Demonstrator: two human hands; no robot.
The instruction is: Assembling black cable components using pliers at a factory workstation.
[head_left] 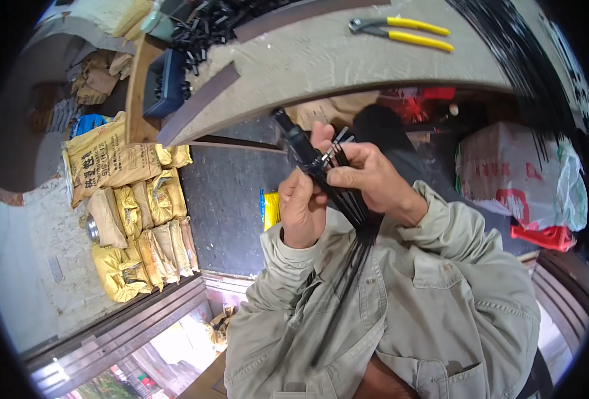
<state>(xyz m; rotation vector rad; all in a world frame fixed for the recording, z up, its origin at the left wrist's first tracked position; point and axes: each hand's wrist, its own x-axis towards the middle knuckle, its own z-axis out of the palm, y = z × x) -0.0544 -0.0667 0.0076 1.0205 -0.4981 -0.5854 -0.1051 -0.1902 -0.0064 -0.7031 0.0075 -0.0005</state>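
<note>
In front of my chest I hold what looks like an umbrella frame [297, 141], a thick black shaft with many thin black ribs. The shaft's thick end tilts up and left; long thin ribs hang down across my shirt. My left hand [302, 211] is closed around the shaft from the near side, thumb on top. On the other side, my right hand [373, 174] pinches the ribs near their bright metal joints between thumb and fingers. The exact point it grips is partly hidden by the fingers.
Pincers with yellow handles [419, 25] lie on the worktable [308, 63] ahead. Small black plastic parts [205, 30] are heaped at its left, beside a blue bin [165, 83]. Black rods [507, 40] lie at the right. Yellow and brown sacks [108, 159] stand left; a plastic bag [500, 166] sits right.
</note>
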